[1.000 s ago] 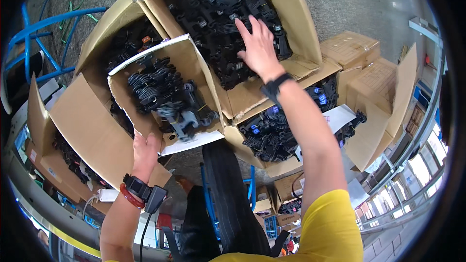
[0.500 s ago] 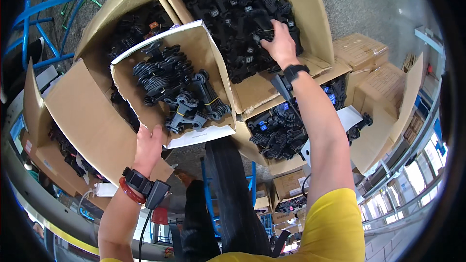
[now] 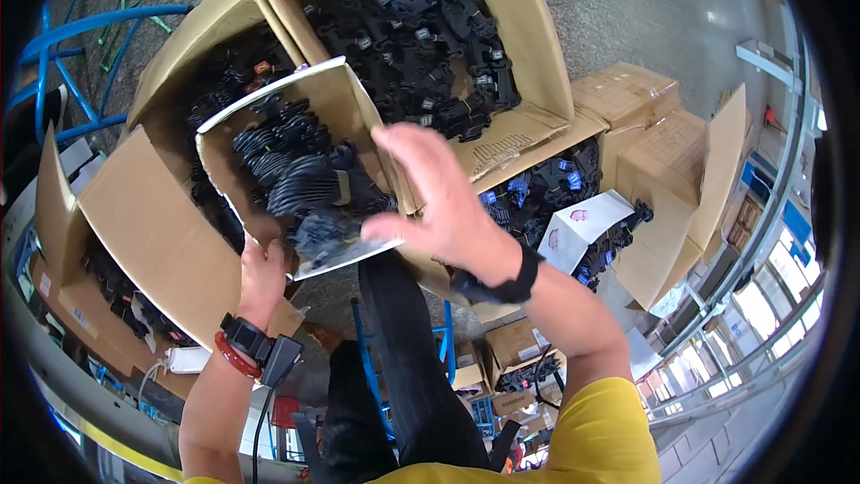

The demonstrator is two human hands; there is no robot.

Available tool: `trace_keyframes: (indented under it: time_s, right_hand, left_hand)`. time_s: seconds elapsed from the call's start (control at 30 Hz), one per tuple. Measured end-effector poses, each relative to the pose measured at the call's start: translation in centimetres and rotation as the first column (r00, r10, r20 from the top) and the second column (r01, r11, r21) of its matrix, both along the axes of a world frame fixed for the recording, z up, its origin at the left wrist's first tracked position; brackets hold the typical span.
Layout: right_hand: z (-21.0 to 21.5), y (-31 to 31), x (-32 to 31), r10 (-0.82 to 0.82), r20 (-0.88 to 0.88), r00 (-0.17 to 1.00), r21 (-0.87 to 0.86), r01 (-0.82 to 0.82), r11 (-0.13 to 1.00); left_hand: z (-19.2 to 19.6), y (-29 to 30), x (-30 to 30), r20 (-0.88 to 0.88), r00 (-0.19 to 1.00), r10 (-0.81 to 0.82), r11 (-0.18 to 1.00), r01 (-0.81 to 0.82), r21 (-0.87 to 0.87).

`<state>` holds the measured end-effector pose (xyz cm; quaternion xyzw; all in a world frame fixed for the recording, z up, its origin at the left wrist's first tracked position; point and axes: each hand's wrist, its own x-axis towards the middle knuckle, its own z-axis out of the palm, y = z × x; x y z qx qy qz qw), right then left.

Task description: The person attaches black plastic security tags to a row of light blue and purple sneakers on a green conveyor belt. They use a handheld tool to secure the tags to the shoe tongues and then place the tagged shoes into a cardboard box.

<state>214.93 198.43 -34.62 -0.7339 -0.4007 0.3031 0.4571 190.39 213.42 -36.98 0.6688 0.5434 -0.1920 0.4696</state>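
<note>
Left hand (image 3: 262, 273) grips the small carton (image 3: 358, 108) of black plastic clips (image 3: 300, 175) from below, tilted; right hand (image 3: 443, 202) spread open, empty, at its right rim, clips lying to its left
</note>
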Motion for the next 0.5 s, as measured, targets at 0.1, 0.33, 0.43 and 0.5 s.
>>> trace_keyframes:
  time_s: [0.1, 0.33, 0.43, 0.5]
  right_hand:
    - [-5.8, -0.7, 4.1, -0.313, 0.112, 0.943, -0.143, 0.327, 0.934]
    - [-20.5, -3.1, 17.6, -0.084, 0.607, 0.79, -0.454, 0.432, 0.78]
    - [-22.5, -0.8, 17.8, 0.082, 0.541, 0.837, -0.657, 0.36, 0.662]
    - [-22.2, 1.3, 17.4, 0.053, 0.463, 0.885, -0.759, 0.365, 0.539]
  left_hand:
    - [-0.5, -0.2, -1.2, 0.002, 1.0, -0.005, 0.999, 0.005, 0.032]
    - [-0.6, 0.0, -0.6, 0.052, 0.998, -0.035, 0.999, 0.034, 0.013]
    - [-0.4, 0.1, -1.0, -0.012, 0.999, -0.045, 0.999, 0.045, 0.016]
    - [-0.5, 0.0, -0.8, 0.044, 0.999, -0.01, 1.0, 0.01, -0.004]
